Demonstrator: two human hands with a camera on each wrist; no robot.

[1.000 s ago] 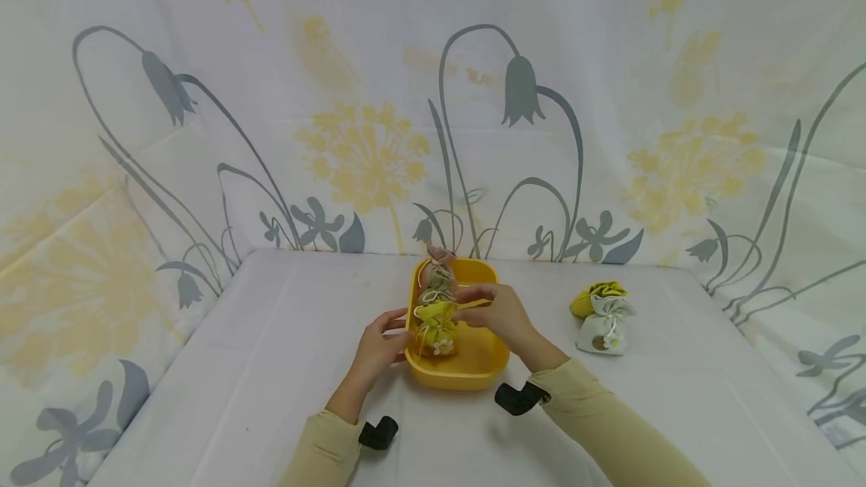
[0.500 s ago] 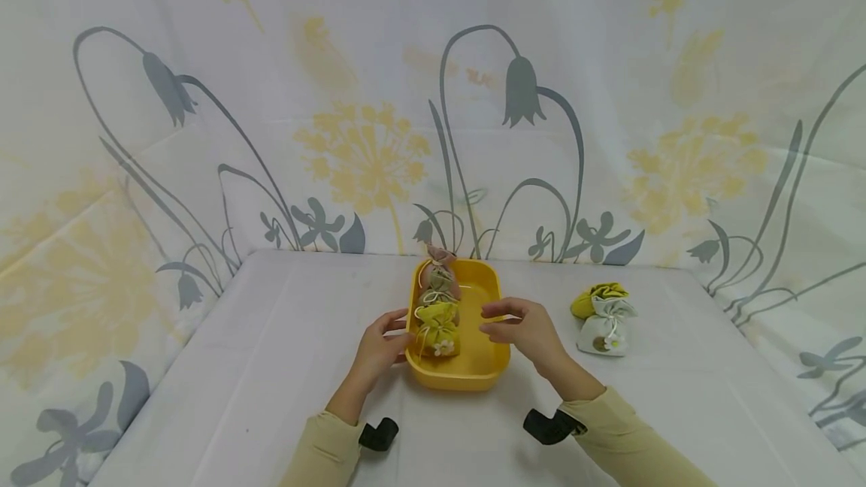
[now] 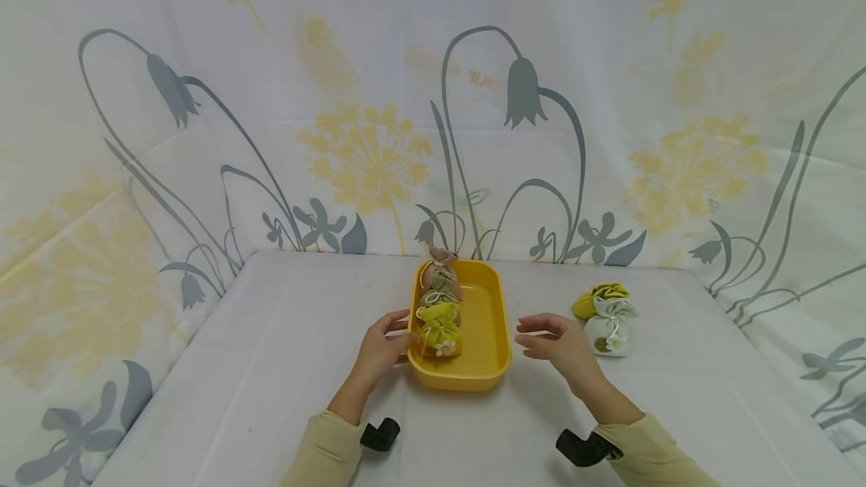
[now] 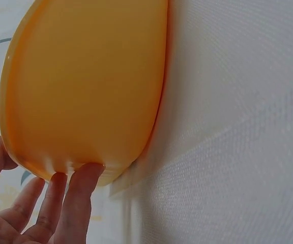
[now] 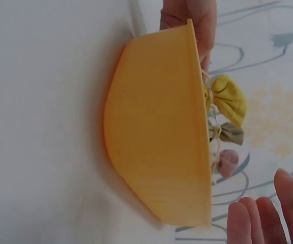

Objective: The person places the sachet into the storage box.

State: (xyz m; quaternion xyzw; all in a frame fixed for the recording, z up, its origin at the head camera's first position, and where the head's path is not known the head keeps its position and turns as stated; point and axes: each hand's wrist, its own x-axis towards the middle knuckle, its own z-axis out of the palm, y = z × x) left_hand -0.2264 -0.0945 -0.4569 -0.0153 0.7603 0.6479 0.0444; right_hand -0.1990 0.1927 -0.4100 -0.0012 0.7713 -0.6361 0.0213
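Note:
A yellow plastic tub (image 3: 483,322) stands at the middle of the table. My left hand (image 3: 380,344) grips its left side, thumb at the rim and fingers against the outer wall, as the left wrist view shows. Along the left inside of the tub three drawstring pouches sit in a row: a yellow-green pouch (image 3: 440,328) with a white flower in front, an olive-beige pouch (image 3: 443,285) behind it, and a pinkish-brown pouch (image 3: 441,255) at the back. My right hand (image 3: 563,348) is off the tub's right side, holding nothing, its fingers loosely bent.
To the right of the tub, beyond my right hand, lie a white pouch (image 3: 607,333) with a flower and a yellow pouch (image 3: 595,295) just behind it. A white cloth covers the table (image 3: 304,307). A flower-printed curtain (image 3: 379,58) hangs at the table's back edge.
My right hand has left the yellow-green pouch, drawn out over the tub's right rim and moved right, with nothing in it. My left hand stays on the tub.

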